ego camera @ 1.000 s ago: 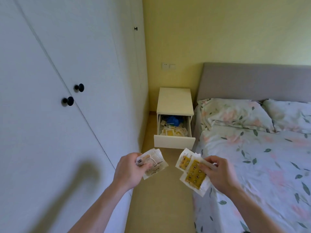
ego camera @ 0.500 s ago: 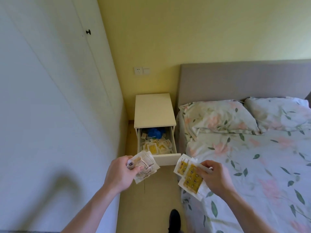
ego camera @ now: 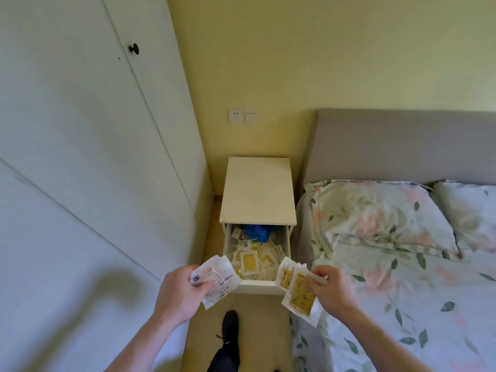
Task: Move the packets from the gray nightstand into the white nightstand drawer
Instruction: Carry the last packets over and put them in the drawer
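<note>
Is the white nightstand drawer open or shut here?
Open. The drawer is pulled out from the white nightstand, showing packets and something blue inside.

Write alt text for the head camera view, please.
Two hands, the left hand and the right hand, each hold packets just before an open white nightstand drawer already holding packets, between a white wardrobe and a floral bed.

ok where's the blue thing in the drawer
In the head view the blue thing lies at the back of the open white nightstand drawer, behind the yellow packets.
</note>
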